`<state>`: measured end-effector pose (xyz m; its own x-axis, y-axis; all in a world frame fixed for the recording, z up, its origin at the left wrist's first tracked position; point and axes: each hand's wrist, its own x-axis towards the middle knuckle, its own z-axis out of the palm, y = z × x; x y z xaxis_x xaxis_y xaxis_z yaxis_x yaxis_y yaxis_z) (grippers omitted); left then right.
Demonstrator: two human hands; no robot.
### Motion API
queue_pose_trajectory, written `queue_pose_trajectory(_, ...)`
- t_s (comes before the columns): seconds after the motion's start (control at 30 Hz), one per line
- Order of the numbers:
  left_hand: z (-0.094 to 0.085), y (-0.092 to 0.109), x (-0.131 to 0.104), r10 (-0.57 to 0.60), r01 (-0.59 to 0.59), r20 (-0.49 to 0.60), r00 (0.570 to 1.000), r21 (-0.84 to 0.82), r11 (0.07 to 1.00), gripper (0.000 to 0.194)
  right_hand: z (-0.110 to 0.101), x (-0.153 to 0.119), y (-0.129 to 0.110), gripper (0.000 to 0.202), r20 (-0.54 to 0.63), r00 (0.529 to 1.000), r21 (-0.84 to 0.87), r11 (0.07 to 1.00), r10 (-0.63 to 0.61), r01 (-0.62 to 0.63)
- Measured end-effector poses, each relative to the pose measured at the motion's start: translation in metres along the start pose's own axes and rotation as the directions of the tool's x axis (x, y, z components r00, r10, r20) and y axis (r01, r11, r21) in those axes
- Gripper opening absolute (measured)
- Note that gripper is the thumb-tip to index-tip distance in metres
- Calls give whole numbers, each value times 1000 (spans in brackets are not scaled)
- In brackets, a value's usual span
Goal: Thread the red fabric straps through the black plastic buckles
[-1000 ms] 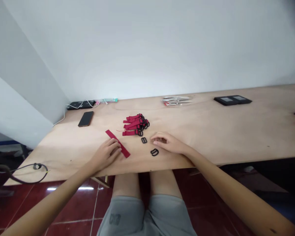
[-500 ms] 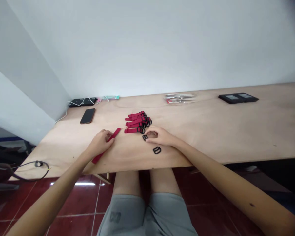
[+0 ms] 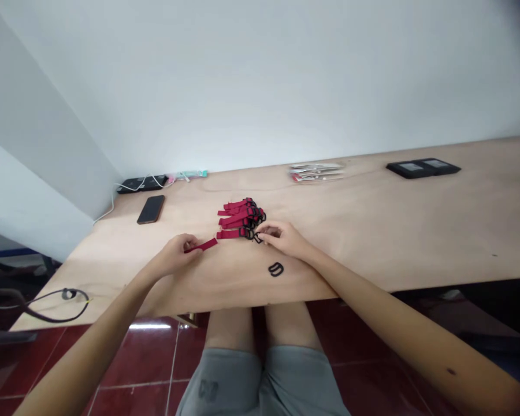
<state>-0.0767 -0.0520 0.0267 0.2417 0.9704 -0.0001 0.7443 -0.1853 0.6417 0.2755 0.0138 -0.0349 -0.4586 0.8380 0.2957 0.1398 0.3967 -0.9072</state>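
Fingers of the left hand [image 3: 177, 252] clamp the strap [image 3: 208, 244]; the right hand's [image 3: 288, 238] pinch the buckle [image 3: 257, 238] beside the pile [image 3: 238, 218]. Best grip the buckle's rim, slots uncovered. The hook [image 3: 276, 269] lies nearby.

One phone [image 3: 151, 209], one loose red strip [image 3: 207, 245], two loose black buckles [image 3: 275, 269] and several buckled red straps [image 3: 237, 221] were visible.

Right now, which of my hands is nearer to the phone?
Left. Your left hand is on the phone's near side, slightly right of it; your right hand is much farther right, beside the red straps.
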Motion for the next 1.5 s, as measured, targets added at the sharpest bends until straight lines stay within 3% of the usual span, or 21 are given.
queue_pose_trajectory(0.2,15,28,42,212,-236,-169,963,-133,963,20,-3,30,-6,30,-112,994,210,977,-1,24)
queue_pose_trajectory(0.3,37,45,64,337,-353,-119,934,-158,922,23,2,41,-10,32,-155,988,288,957,9,36)
queue_pose_trajectory(0.37,52,51,72,357,-372,-133,925,-118,921,22,7,41,-9,33,-171,985,359,933,37,27)
queue_pose_trajectory(0.5,68,47,75,389,-407,-165,906,-92,909,18,12,32,-4,32,-119,990,422,907,78,-20)
queue_pose_trajectory(0.83,70,41,68,399,-406,-79,914,-133,904,25,21,35,-2,30,-13,993,562,822,120,-92)
queue_pose_trajectory(1.03,75,44,67,368,-384,-121,922,-172,907,25,21,34,-10,30,26,996,466,881,85,-87)
queue_pose_trajectory(1.23,78,49,67,342,-381,-211,916,-181,907,22,25,35,-9,37,-24,997,402,913,78,-62)
queue_pose_trajectory(1.43,82,47,67,385,-442,-300,873,-150,884,12,24,33,-7,37,-3,996,297,951,91,-86)
queue_pose_trajectory(1.5,85,45,67,393,-458,-329,858,-146,877,22,22,33,-9,38,-7,996,271,959,86,-81)
